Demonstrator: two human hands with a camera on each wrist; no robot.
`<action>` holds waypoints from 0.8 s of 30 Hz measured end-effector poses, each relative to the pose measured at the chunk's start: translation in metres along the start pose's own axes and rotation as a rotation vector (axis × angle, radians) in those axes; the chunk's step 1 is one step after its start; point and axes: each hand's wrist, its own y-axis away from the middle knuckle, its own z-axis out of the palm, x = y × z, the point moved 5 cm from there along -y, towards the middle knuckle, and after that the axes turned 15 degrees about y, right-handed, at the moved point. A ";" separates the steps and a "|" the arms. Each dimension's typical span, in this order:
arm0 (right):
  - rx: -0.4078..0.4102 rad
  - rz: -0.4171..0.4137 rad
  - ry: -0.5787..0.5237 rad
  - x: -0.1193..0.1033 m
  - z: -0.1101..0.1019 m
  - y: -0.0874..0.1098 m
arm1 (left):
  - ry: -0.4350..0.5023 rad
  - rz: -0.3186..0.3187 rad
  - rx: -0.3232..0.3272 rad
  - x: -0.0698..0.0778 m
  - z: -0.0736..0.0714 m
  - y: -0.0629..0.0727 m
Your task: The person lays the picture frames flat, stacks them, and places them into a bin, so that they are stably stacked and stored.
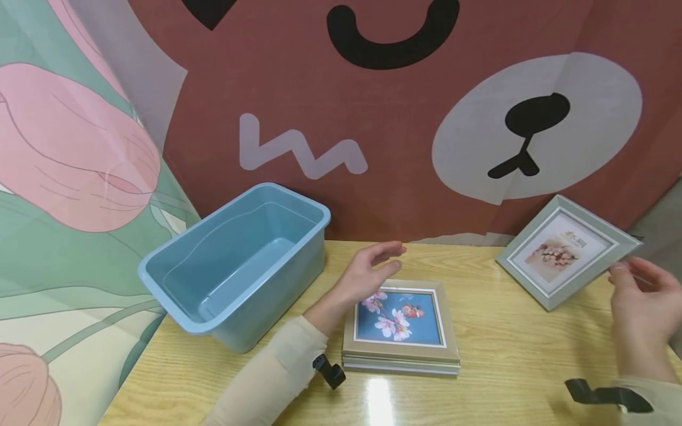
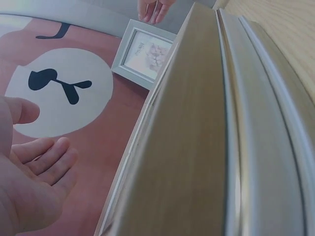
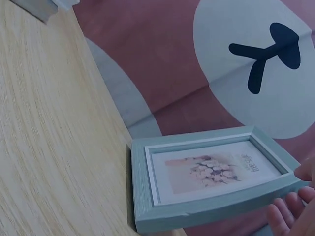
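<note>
My right hand (image 1: 644,299) pinches one corner of a pale grey-green picture frame (image 1: 586,279) at the table's right side. The frame leans back at a tilt, its lower edge at the tabletop, with a flower print and lettering facing out. In the right wrist view, the thumb (image 3: 306,169) lies on the frame's corner and the other fingers curl below it. My left hand (image 1: 367,272) hovers with relaxed fingers over the back left of a stack of picture frames (image 1: 401,352), holding nothing. The top one has a tan border and a blue blossom picture.
A blue plastic bin (image 1: 314,260) stands on the left of the wooden table (image 1: 479,331), its inside bare. Behind the table hangs a cloth (image 1: 394,148) printed with a bear face. Another cloth with pink flowers (image 1: 80,154) hangs at the left.
</note>
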 end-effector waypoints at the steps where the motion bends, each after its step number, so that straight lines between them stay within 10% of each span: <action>1: -0.003 0.005 -0.010 0.000 0.000 -0.002 | -0.003 -0.001 0.000 0.000 0.000 0.000; 11: -0.071 0.017 0.320 -0.001 0.007 -0.011 | 0.004 0.017 -0.008 0.000 0.003 0.000; 24: -0.087 0.081 0.288 0.006 0.007 -0.022 | 0.035 0.045 -0.026 -0.002 0.001 0.001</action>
